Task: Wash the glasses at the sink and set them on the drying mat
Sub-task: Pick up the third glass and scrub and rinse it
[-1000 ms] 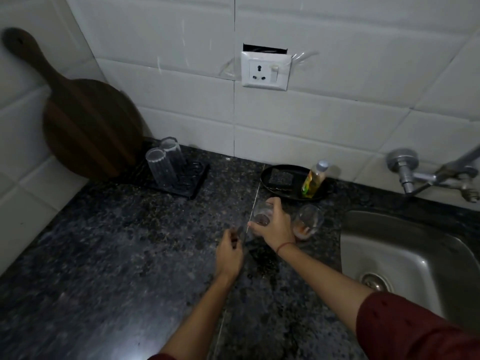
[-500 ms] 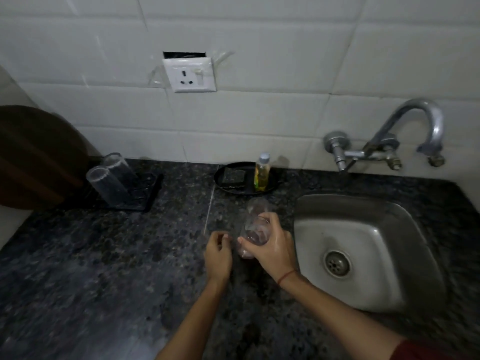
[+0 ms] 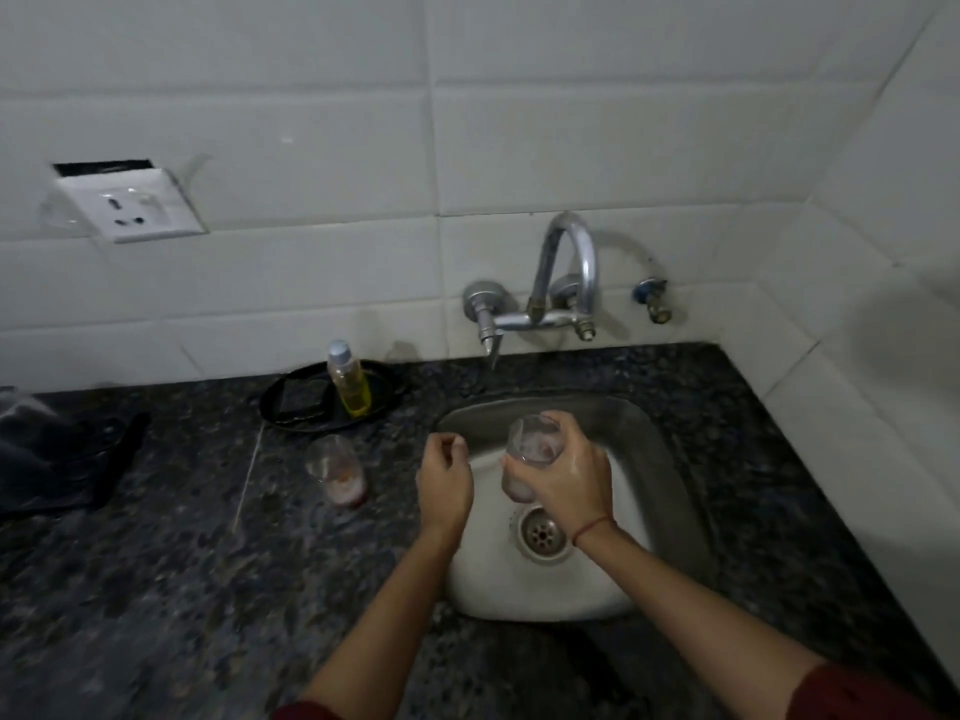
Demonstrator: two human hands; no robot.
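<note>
My right hand (image 3: 569,472) grips a clear glass (image 3: 531,446) with a reddish film inside, held tilted over the steel sink (image 3: 670,459), above the drain. My left hand (image 3: 443,480) hovers beside it at the sink's left rim, fingers loosely curled with nothing in them. A second dirty glass (image 3: 337,472) with red residue at its bottom stands upright on the dark granite counter, left of the sink. The dark drying mat (image 3: 98,459) lies at the far left edge, blurred, with a clear glass (image 3: 21,407) barely showing on it.
A chrome tap (image 3: 563,283) juts from the tiled wall above the sink; no water runs. A black tray (image 3: 384,392) behind the dirty glass holds a yellow soap bottle (image 3: 349,381) and a dark sponge (image 3: 301,397). A wall socket (image 3: 127,205) sits upper left.
My right hand lifted the glass off the counter and carried it rightward over the sink. My left hand followed. The view swung right, leaving the mat at the left edge.
</note>
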